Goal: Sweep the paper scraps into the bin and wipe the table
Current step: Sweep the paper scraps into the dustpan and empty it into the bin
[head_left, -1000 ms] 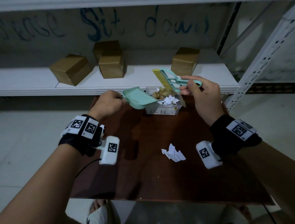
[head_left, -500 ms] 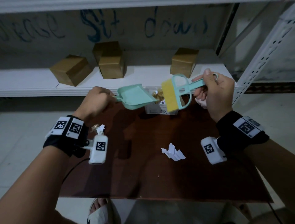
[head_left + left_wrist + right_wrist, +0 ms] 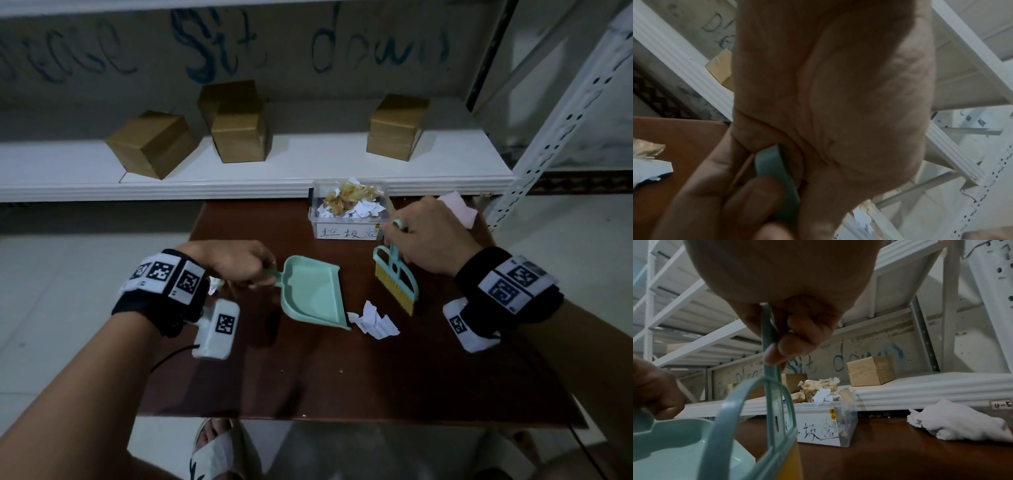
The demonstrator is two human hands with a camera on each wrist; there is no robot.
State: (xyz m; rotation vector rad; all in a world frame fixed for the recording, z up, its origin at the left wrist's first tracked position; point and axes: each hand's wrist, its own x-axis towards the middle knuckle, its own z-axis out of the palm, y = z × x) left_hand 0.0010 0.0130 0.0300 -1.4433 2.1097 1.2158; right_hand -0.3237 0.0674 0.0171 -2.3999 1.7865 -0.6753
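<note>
Dustpan [image 3: 310, 291]: mint-green plastic, shallow scoop with raised side walls; long axis runs from its short handle at the left hand [image 3: 236, 262] toward the open lip, which points at the near right and meets the counter [image 3: 342, 383] just beside the paper scrap [image 3: 373, 320]. Left grip is closed round the dustpan handle, fingers curled over it in the left wrist view.

Brush [image 3: 397, 275]: mint-green plastic frame with an arched loop and slim handle, yellow bristles; long axis roughly upright, slightly tilted, handle up in the right hand [image 3: 431, 240], bristles pointing down at the counter, to the right of the dustpan and just beyond the scrap. Right grip pinches the brush handle between thumb and curled fingers.

Paper scrap: white, crumpled, torn edges, lying flat at the dustpan lip.

Second small scrap [image 3: 214, 284]: white, left of the dustpan, partly hidden behind the left wrist.

Bin [image 3: 346, 233]: clear rectangular plastic box with a hand-lettered white label, beyond the dustpan at the counter's far edge; holds white paper bits and crinkled tan wrappers.

Cloth [image 3: 460, 210]: pale, bunched, right of the bin.

Counter: dark reddish-brown, smooth, faintly glossy.

Shelf [image 3: 239, 178]: white, ribbed front edge, behind the bin; carries four brown cardboard boxes [image 3: 239, 137].

Wall behind: grey, blue painted lettering. Perforated white metal upright [image 3: 548, 147] at the right. Pale tiled floor
</note>
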